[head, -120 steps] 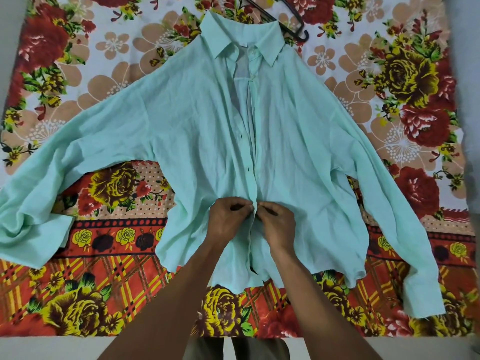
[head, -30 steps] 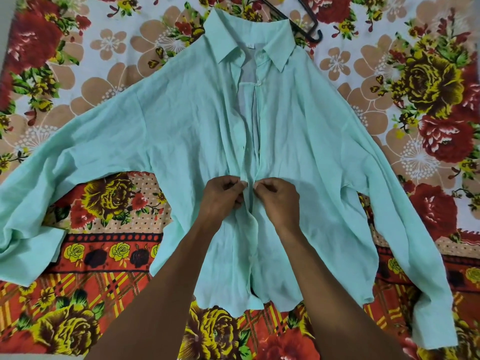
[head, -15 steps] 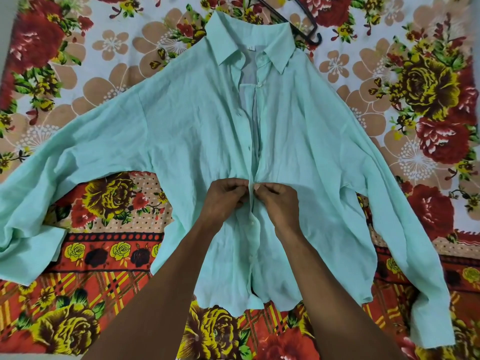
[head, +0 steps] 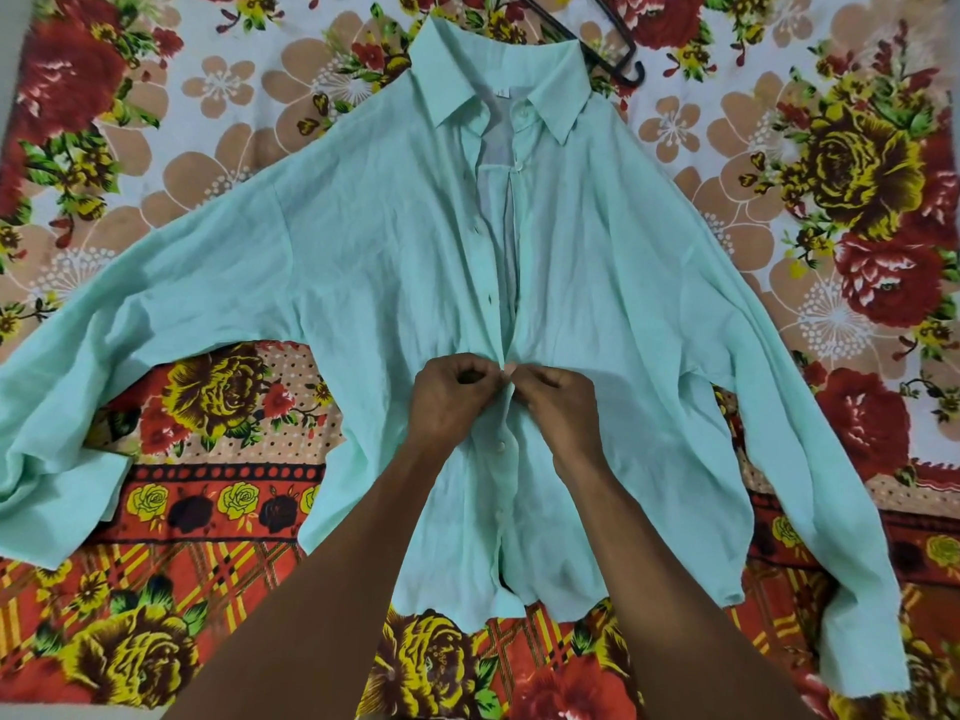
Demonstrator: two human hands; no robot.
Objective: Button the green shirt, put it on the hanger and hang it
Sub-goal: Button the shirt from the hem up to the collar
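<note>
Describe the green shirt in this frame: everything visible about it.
The green shirt is pale mint, thin, wrinkled fabric with a pointed collar and long sleeves. It lies front up, sleeves spread, on a floral bedsheet. The lower front looks buttoned, the upper part gapes open. The left hand and right hand pinch the front edges midway. A black hanger lies beyond the collar.

One head-worn view looks steeply down, close over the floral bedsheet (head: 779, 163), edges perhaps slightly warped.
</note>
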